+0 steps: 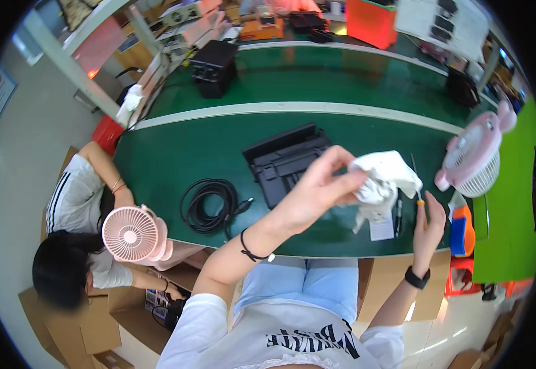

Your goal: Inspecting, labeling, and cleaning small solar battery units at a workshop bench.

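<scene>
My left hand (332, 181) reaches across the middle of the table, its fingers closed on a crumpled white cloth (382, 178). The cloth hangs over a small white paper slip (382, 229). Over at the right, my right hand (429, 224) has thumb and fingers apart beside a thin screwdriver (420, 201) with a yellow handle. The thumb is close to the handle; whether it touches is unclear. A black pen (399, 218) lies between the slip and that hand. Behind my left forearm sits a black plastic device (280, 157), partly covered by my hand.
A coiled black cable (209, 206) lies left on the green table (157, 147). Pink fans stand at left (134, 234) and right (474, 154). An orange and blue holder (461, 230) is at the right edge. A co-worker (77, 203) bends over cardboard boxes at left. A black box (214, 67) stands behind.
</scene>
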Available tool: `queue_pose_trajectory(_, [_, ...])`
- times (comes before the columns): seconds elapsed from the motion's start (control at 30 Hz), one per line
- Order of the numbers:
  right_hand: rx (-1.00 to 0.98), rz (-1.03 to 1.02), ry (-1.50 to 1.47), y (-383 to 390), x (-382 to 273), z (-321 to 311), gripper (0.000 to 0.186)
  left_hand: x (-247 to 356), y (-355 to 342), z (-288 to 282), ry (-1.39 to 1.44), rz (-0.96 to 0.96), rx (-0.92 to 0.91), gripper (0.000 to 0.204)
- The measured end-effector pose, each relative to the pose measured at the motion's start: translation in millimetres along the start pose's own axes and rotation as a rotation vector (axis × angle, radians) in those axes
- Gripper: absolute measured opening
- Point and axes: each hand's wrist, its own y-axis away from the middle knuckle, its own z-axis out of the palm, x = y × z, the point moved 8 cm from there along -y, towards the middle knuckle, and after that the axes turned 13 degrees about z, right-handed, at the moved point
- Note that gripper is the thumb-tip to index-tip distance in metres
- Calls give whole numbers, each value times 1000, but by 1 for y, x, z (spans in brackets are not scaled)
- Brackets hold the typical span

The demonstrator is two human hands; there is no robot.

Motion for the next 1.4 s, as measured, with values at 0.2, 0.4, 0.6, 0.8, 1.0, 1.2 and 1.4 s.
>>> queue_pose_trajectory(0.2, [-573,261,-1538,50,-103,39,81,0,-16,14,-80,-38,-216,21])
queue_pose_trajectory(0.4, [-423,630,-1233,77,-69,72,38,79,-67,-70,-792,395,133,34])
queue_pose_trajectory(0.6, [-334,582,-919,99,-59,77,29,156,-91,-350,-1379,601,1005,47])
queue_pose_trajectory(0.8, [-272,560,-813,85,-49,58,21,155,-81,-459,-1720,281,922,25])
queue_pose_trajectory(1.0, [-350,501,-764,71,-51,47,35,145,-75,-475,-1653,244,930,55])
queue_pose_trajectory(1.2, [-442,520,-1020,66,-58,52,31,159,-72,-432,-1677,375,901,29])
queue_pose_trajectory(1.4, [-249,463,-872,58,-60,30,20,147,-55,-357,-1477,350,1028,40])
